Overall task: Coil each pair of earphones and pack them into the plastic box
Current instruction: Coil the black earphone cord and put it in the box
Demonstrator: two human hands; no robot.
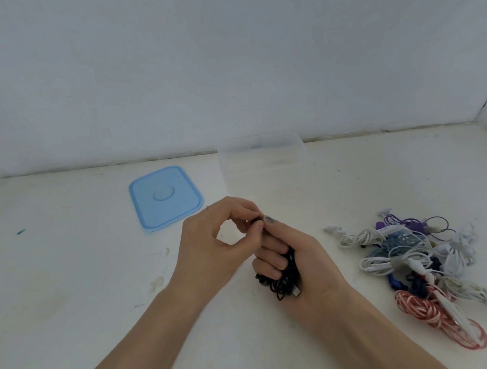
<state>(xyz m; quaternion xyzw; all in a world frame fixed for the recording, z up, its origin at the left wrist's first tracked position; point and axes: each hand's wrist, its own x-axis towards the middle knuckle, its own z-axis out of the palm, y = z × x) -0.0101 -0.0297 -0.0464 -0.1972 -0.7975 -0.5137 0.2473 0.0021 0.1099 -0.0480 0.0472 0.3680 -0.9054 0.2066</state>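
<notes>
Centrally, white table (72, 278) meets wall at 12 o'clock; bare room at 9. Clear plastic box (264, 166) at 12, blue lid (166, 197) at 11. Tangled earphone pile (418, 257) at 3. Right hand (300, 260) curls round black earphones (284, 278), coil running 12–6; left hand (211, 242) pinches its top end.

A white table (72, 278) is lying below a pale blue-grey wall (230, 58). 1 small blue mark (21, 231) is showing on the table's left side.
</notes>
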